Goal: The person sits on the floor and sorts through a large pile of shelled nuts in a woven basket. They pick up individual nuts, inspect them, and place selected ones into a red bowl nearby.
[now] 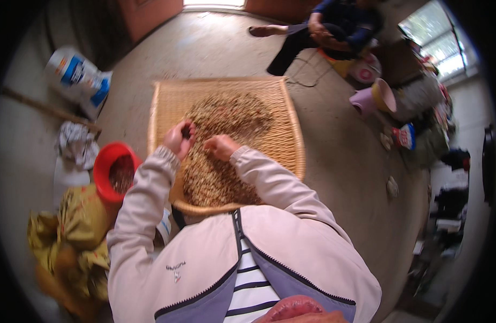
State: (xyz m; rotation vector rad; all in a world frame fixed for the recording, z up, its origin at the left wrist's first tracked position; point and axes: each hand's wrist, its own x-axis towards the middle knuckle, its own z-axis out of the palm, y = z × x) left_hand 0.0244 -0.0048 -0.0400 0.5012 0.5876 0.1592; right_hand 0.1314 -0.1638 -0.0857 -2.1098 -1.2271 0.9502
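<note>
A shallow woven wicker tray [294, 137] lies before me, holding a spread heap of small tan and reddish-brown pieces [227, 109], perhaps shelled nuts or seeds. Over the left part of the heap, my left hand [181, 138] is cupped around something small and dark that I cannot make out. Just to its right, my right hand [221, 147] hangs low over the heap with its fingers curled; whether a piece is between the fingertips cannot be told. The two hands are apart.
Left of the tray stands a red plastic bucket [103, 171] with reddish-brown pieces inside. Yellow woven sacks [84, 218], crumpled paper [76, 143] and a white-and-blue sack [80, 80] lie further left. A seated person [332, 32] is beyond the tray at upper right, near a purple plastic container [363, 100].
</note>
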